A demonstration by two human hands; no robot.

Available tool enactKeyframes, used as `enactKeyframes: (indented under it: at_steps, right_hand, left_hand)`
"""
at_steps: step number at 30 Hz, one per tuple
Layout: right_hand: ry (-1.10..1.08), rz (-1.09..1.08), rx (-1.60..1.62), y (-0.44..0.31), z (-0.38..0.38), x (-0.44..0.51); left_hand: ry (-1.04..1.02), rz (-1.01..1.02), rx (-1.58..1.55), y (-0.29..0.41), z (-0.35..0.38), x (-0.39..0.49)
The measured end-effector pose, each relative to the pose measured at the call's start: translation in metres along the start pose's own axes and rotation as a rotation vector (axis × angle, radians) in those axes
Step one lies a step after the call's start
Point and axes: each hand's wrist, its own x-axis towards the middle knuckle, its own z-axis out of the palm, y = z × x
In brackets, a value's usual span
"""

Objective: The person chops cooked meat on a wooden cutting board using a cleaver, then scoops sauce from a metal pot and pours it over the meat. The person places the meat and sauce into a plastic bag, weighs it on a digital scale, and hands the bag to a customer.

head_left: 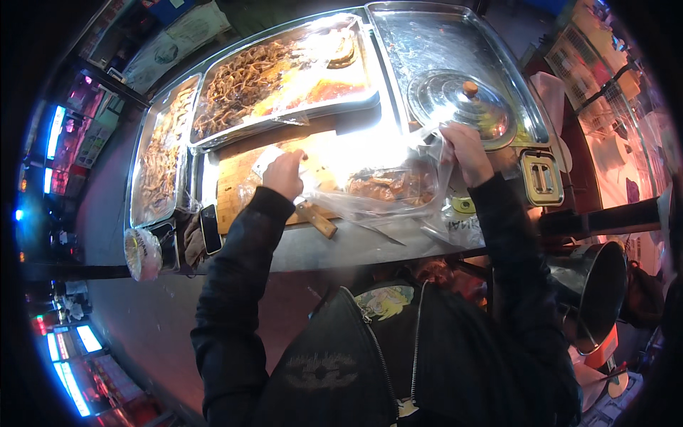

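A clear plastic bag [368, 205] stretches between my two hands over the table's front edge. My right hand [468, 152] pinches its gathered upper edge beside a round metal lid [461, 107] with a wooden knob. My left hand [285, 173], fingers curled, is at the bag's other end above a wooden cutting board [237, 165]; the fingertips' hold is partly hidden. Inside or behind the film sits a clear container of brown cooked meat [392, 186]. A wooden knife handle [318, 220] lies below my left hand. Strong glare washes out the board's middle.
Metal trays of cooked food [243, 80] [163, 155] stand behind and left. A large metal tray [427, 40] holds the lid. A phone [211, 229] and a tape roll [143, 253] lie front left. A small metal lidded pan [541, 179] sits right.
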Motion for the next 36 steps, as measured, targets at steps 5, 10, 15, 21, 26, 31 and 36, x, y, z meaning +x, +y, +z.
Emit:
enactKeyframes:
  at_steps: [5,10,15,21,26,31,36]
  right_hand:
    - [-0.072,0.015,-0.234,-0.006,-0.01,-0.041]
    - [0.145,-0.042,0.21,-0.047,-0.002,-0.065]
    - [0.102,-0.118,-0.097,-0.038,0.034,-0.047]
    - [0.052,-0.028,-0.089,-0.07,0.026,-0.034]
    - [-0.011,-0.03,0.203,-0.07,0.039,-0.031]
    - [-0.073,0.112,-0.013,-0.058,0.047,-0.051]
    - [-0.259,-0.073,-0.098,-0.09,0.071,-0.023]
  left_hand:
    - [0.118,0.176,0.202,0.037,-0.016,0.072]
    - [0.205,0.182,0.104,0.027,-0.031,0.096]
    - [-0.105,-0.224,-0.627,0.021,-0.027,0.104]
    - [-0.242,-0.612,-1.182,0.049,-0.058,0.102]
    - [-0.548,-0.531,-1.304,0.049,-0.083,0.097]
    - [-0.968,-0.208,-1.362,0.085,-0.091,0.037]
    - [-0.548,-0.023,-1.347,0.116,-0.104,0.074]
